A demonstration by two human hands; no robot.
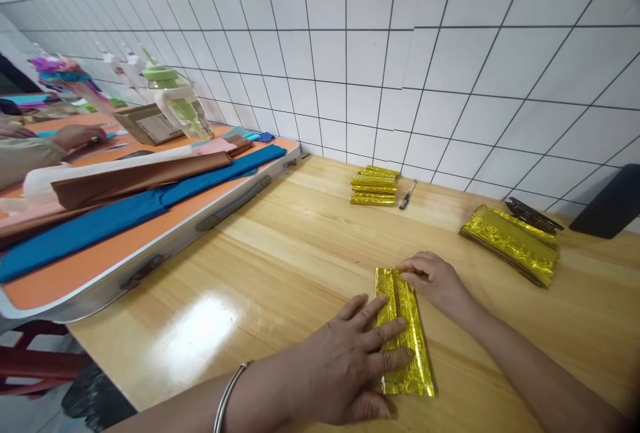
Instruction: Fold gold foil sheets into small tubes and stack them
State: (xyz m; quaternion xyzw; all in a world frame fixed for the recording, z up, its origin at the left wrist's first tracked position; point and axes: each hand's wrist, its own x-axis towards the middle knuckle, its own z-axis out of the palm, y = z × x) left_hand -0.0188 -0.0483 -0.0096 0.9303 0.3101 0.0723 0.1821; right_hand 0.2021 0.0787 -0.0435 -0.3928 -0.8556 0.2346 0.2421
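Observation:
A gold foil sheet (416,346) with a lengthwise fold lies on the wooden table in front of me. My left hand (350,353), a silver bangle on its wrist, rests on the sheet with its fingers spread. At the sheet's far edge, my right hand (433,279) pinches the foil between thumb and fingers. Farther back lies a small group of narrow folded gold strips (373,189). To the right is a stack of gold foil sheets (513,243).
A pen (408,195) lies beside the strips. Behind the stack are a black hair clip (535,215) and a dark object (607,203). At left, an orange table (125,253) holds blue cloth (90,236), a bottle (183,109) and another person's hand (80,136).

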